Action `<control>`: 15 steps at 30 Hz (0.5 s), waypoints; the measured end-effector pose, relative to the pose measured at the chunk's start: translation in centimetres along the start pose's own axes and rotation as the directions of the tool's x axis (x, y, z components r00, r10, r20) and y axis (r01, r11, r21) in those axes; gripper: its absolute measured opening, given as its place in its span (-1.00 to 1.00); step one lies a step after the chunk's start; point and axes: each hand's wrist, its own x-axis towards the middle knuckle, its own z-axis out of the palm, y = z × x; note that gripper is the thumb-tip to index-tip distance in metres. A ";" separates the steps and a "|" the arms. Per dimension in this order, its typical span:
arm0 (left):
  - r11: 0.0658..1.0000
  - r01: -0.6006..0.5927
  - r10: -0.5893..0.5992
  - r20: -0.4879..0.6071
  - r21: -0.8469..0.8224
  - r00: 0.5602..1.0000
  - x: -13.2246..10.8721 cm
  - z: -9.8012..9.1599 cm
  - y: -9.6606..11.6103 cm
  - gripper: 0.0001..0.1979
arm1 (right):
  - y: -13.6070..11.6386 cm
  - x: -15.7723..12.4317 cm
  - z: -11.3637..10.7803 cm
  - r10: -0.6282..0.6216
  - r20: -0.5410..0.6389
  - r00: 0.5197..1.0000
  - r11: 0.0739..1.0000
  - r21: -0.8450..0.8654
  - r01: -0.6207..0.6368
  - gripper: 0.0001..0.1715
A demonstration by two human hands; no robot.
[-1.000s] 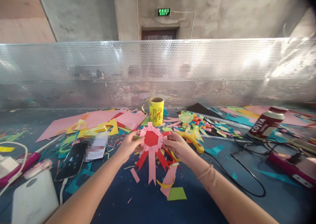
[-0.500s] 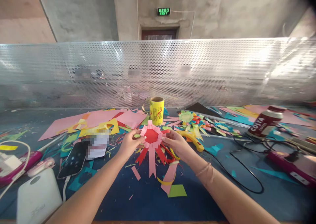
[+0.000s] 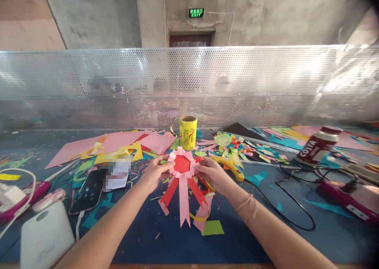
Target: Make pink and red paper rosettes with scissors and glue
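Observation:
Between my hands is a paper rosette (image 3: 182, 163), with a red centre, a pleated pink rim and red and pink ribbon tails hanging toward me. My left hand (image 3: 158, 172) pinches its left edge, fingers behind it. On the opposite edge, my right hand (image 3: 211, 173) grips with thumb in front. Partly hidden behind my right hand lie scissors with red and yellow handles (image 3: 207, 186). A yellow glue gun (image 3: 229, 166) rests just beyond that hand. Below the tails are a pink paper strip (image 3: 204, 213) and a green paper piece (image 3: 213, 228).
A yellow tape roll (image 3: 188, 134) stands behind the rosette. Pink paper sheets (image 3: 112, 142) and scraps spread left. At right are a Costa bottle (image 3: 318, 145), a black cable (image 3: 296, 223) and a power strip (image 3: 352, 202). A phone (image 3: 89, 192) and white power bank (image 3: 45, 235) lie left.
The rosette has tilted in my hands, so its face and tails look longer and the tails reach lower. Both hands keep their hold at its edges.

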 end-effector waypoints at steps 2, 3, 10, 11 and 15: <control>0.999 0.022 -0.022 0.006 0.044 1.000 0.2 -0.2 -0.2 -0.65 | 0.1 0.1 -0.3 0.017 -0.003 1.000 0.998 -0.057 -0.017 -0.66; 0.997 0.032 -0.032 0.002 0.072 0.999 0.4 -0.4 -0.3 -0.66 | 0.1 0.2 -0.5 0.019 -0.016 1.000 0.995 -0.096 -0.021 -0.68; 0.968 0.041 -0.024 -0.070 0.247 0.997 1.7 -1.8 -1.2 -0.75 | 0.1 1.1 -2.1 -0.059 -0.079 0.995 0.969 -0.245 0.038 -0.71; 0.951 0.044 -0.021 -0.078 0.307 0.997 1.9 -2.0 -1.3 -0.78 | 0.1 1.2 -2.3 -0.073 -0.079 0.994 0.961 -0.272 0.049 -0.71; 0.774 0.018 0.067 -0.111 0.633 0.992 2.5 -2.8 -1.6 -0.86 | 0.4 1.6 -2.7 -0.150 -0.061 0.987 0.915 -0.386 0.115 -0.74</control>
